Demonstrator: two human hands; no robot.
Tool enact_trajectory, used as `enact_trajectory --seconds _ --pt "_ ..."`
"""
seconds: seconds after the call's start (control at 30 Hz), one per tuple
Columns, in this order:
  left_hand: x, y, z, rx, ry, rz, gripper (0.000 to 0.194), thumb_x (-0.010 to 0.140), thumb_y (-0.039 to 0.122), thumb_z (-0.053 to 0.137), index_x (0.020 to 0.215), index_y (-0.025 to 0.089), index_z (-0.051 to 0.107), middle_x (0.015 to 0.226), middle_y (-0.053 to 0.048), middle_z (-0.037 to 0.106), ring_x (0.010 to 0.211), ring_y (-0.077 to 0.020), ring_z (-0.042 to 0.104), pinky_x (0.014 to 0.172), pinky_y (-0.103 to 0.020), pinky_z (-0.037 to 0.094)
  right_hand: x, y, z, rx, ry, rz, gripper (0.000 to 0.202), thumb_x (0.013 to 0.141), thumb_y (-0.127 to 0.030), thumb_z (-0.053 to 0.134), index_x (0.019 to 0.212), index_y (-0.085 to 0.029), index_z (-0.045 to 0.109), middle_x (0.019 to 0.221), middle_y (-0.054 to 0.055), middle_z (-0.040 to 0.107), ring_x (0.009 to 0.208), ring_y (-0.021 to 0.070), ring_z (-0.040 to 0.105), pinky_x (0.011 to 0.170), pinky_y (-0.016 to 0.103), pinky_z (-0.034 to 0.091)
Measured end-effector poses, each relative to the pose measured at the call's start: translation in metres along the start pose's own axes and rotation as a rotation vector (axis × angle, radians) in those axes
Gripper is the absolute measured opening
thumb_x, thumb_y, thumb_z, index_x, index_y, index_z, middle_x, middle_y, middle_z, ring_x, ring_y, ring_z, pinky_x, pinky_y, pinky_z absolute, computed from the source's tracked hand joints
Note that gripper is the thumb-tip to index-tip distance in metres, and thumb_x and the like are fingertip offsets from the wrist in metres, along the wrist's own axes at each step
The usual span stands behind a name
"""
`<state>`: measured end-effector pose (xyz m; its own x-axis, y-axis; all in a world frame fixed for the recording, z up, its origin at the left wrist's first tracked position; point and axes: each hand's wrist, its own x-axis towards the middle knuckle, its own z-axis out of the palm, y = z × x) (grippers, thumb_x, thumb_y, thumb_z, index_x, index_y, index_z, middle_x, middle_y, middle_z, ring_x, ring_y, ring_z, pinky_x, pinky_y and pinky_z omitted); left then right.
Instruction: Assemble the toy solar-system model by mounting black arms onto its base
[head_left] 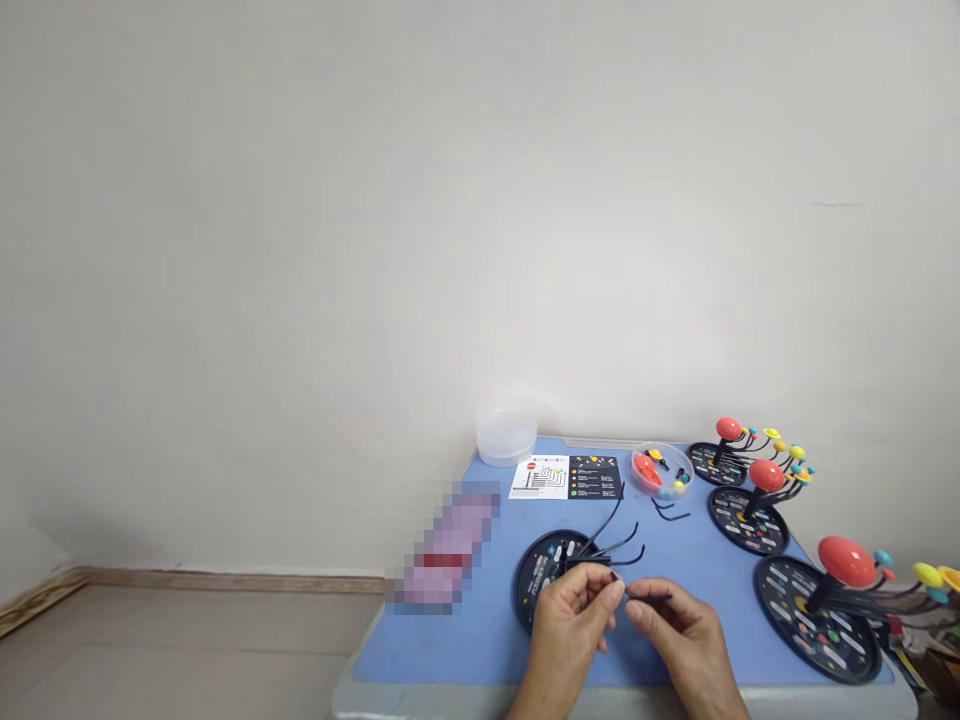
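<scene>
My left hand is closed in a pinch in front of a round black base printed with small coloured marks. A tiny dark bit shows at its fingertips; what it grips is mostly hidden. Facing it, my right hand pinches a thin black rod, whose near end reaches toward my left fingertips. Several curved black arms fan out from the base toward the right. Whether the rod touches the left fingers I cannot tell. Loose bent black rods lie on the table behind the right hand.
Three solar system models with red balls line the right side of the blue table. A clear dish holds coloured parts. An instruction sheet, stacked clear tubs and a blurred pink item lie farther left.
</scene>
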<state>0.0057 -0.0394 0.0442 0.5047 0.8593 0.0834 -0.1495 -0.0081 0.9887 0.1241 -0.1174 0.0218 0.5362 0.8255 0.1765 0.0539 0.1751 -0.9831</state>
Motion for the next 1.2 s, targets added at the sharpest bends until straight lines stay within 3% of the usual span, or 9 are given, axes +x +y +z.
enact_trajectory --seconds 0.13,0.23,0.33,0.43,0.53,0.67,0.93,1.03,1.2 --pt "0.0 0.006 -0.005 0.008 0.002 0.015 0.032 0.069 0.047 0.071 0.072 0.015 0.066 0.059 0.001 0.055 0.053 -0.0112 0.052 0.041 -0.017 0.041 -0.006 -0.015 -0.012 -0.121 -0.251 -0.146 0.032 0.083 -0.045 0.066 0.108 -0.027 0.075 0.107 0.009 0.073 0.092 0.0227 0.067 0.082 0.032 0.056" --pt "0.0 0.012 -0.009 0.066 -0.018 0.039 0.028 0.071 0.044 0.068 0.072 0.015 0.066 0.057 0.002 0.053 0.053 -0.0103 0.049 0.042 -0.017 0.039 -0.01 -0.024 -0.025 -0.171 -0.412 -0.115 0.037 0.089 -0.042 0.058 0.122 -0.03 0.067 0.12 0.009 0.068 0.093 0.0219 0.068 0.083 0.034 0.057" --pt "0.002 0.019 -0.011 0.126 -0.066 0.037 0.023 0.071 0.039 0.065 0.07 0.016 0.066 0.057 0.003 0.051 0.051 -0.0089 0.045 0.042 -0.017 0.038 -0.007 -0.027 -0.034 -0.247 -0.296 -0.203 0.027 0.093 -0.037 0.054 0.109 -0.027 0.073 0.106 0.009 0.073 0.085 0.0204 0.07 0.074 0.03 0.059" --pt "0.006 0.024 -0.009 0.141 -0.15 -0.003 0.02 0.069 0.035 0.064 0.067 0.015 0.066 0.057 0.002 0.052 0.053 -0.0098 0.046 0.042 -0.017 0.039 -0.002 -0.03 -0.035 -0.343 -0.134 -0.58 0.015 0.089 -0.022 0.06 0.093 -0.024 0.074 0.085 0.005 0.073 0.078 0.0169 0.068 0.067 0.023 0.056" --pt "0.009 0.028 -0.006 0.091 -0.256 -0.057 0.022 0.067 0.036 0.066 0.067 0.014 0.066 0.058 0.002 0.055 0.053 -0.0105 0.05 0.041 -0.018 0.04 0.002 -0.041 -0.033 -0.457 -0.252 -0.88 0.023 0.092 -0.012 0.055 0.105 -0.024 0.07 0.083 0.004 0.072 0.074 0.0132 0.065 0.066 0.021 0.054" --pt "0.007 0.033 -0.005 0.027 -0.379 -0.135 0.024 0.066 0.037 0.068 0.07 0.013 0.066 0.058 0.001 0.059 0.05 -0.01 0.053 0.041 -0.018 0.041 0.0 -0.055 -0.026 -0.66 -0.407 -1.064 0.028 0.099 -0.017 0.042 0.112 -0.019 0.066 0.081 0.005 0.071 0.07 0.0124 0.061 0.062 0.022 0.05" --pt "0.005 0.023 -0.006 0.12 -0.451 -0.224 0.022 0.067 0.035 0.067 0.072 0.013 0.067 0.049 0.005 0.054 0.04 -0.0085 0.049 0.041 -0.019 0.039 -0.006 -0.056 -0.011 -0.93 -0.266 -1.29 0.024 0.097 -0.013 0.048 0.084 -0.02 0.067 0.068 -0.002 0.069 0.059 0.0102 0.051 0.053 0.027 0.033" --pt "0.007 0.01 -0.01 0.332 -0.297 -0.014 0.023 0.078 0.031 0.058 0.088 0.015 0.07 0.058 0.001 0.063 0.046 -0.0128 0.057 0.044 -0.022 0.045 -0.001 -0.049 -0.015 -0.923 -0.225 -1.208 0.037 0.102 -0.016 0.034 0.084 -0.019 0.066 0.072 0.001 0.069 0.06 0.0116 0.049 0.055 0.028 0.03" --pt "0.009 -0.007 -0.02 0.988 0.085 0.735 0.029 0.092 0.017 0.041 0.103 0.018 0.068 0.093 -0.008 0.073 0.081 -0.0207 0.07 0.071 -0.03 0.056 0.015 -0.029 -0.018 -1.084 -0.003 -1.06 0.04 0.101 -0.014 0.035 0.071 -0.02 0.061 0.063 0.0 0.061 0.06 0.0151 0.043 0.059 0.03 0.026"
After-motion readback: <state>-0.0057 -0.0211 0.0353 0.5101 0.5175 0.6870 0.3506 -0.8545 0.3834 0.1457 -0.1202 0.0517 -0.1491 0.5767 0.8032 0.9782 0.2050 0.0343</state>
